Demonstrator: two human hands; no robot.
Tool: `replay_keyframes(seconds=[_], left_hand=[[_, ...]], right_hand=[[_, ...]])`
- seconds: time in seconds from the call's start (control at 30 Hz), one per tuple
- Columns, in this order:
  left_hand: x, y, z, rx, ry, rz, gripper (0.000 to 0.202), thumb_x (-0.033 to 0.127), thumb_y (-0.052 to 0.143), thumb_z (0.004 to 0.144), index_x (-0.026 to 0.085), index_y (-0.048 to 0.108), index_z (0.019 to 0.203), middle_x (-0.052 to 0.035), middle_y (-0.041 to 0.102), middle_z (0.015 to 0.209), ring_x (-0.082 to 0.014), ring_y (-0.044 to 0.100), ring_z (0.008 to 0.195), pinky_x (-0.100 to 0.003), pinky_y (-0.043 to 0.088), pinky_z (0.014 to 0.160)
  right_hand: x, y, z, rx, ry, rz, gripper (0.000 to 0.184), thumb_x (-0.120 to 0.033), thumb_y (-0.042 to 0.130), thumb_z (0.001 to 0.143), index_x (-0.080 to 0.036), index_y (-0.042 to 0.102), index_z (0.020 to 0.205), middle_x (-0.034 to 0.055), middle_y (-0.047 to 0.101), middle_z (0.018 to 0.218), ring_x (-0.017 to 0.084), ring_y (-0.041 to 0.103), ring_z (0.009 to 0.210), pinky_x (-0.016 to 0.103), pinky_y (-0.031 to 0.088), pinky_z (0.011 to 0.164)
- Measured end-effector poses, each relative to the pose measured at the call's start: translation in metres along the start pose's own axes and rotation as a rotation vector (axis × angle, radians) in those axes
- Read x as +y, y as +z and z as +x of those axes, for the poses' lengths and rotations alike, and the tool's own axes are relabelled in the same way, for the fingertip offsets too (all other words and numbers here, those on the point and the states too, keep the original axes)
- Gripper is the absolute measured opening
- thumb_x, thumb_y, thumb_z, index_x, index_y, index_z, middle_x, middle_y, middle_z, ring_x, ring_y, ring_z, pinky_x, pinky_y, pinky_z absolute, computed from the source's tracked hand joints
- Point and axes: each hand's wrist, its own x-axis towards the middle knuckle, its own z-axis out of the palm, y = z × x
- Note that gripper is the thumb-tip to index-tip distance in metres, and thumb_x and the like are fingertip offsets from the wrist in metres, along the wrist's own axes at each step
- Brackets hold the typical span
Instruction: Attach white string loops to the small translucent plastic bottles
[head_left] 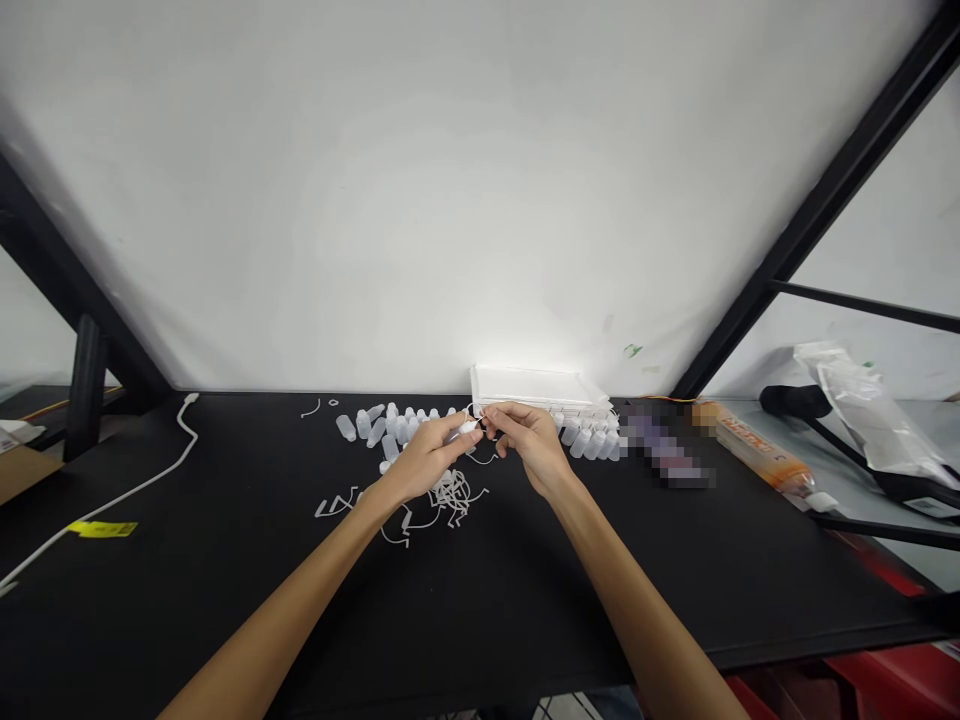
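Observation:
My left hand (427, 455) and my right hand (529, 435) meet above the far middle of the black table (225, 600). Both pinch a small white plastic piece (471, 427) between their fingertips. Below the left hand lies a tangle of thin white plastic strips (442, 500). Several small clear vials (375, 425) lie in a row behind the hands, and more vials (596, 440) lie to the right. A flat white tray (536, 388) sits against the wall just beyond the right hand.
A white cable (150, 480) runs along the table's left side past a yellow tag (105, 528). An orange tube (757, 450) and a crumpled plastic bag (862, 410) lie at the right. Black frame struts (817, 200) slant at both sides.

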Motion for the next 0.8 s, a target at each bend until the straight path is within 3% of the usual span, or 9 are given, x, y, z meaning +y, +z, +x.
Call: replay_keyframes(seconds=[0.53,0.8], left_hand=[[-0.0010,0.0005,0.0015,-0.004,-0.006,-0.054,0.031,0.045,0.047,0.092,0.016,0.059,0.089,0.0059,0.029,0.058,-0.0088,0.028,0.049,-0.023,0.023,0.048],[0.0025,-0.0002,0.0004,0.009,-0.017,0.018,0.032,0.043,0.045,0.092,0.016,0.061,0.089,0.0054,0.032,0.057,-0.0097,0.031,0.050,-0.024,0.024,0.049]], right_hand=[[0.0019,0.0003,-0.0004,-0.012,-0.034,-0.017,0.021,-0.037,0.073,0.070,-0.016,0.072,0.073,0.0023,0.061,0.070,0.012,0.052,0.062,0.020,0.038,0.044],[0.0017,0.0029,-0.0005,0.016,-0.063,-0.046,0.022,-0.037,0.075,0.069,-0.015,0.072,0.070,0.0029,0.062,0.069,0.012,0.052,0.061,0.020,0.037,0.041]])
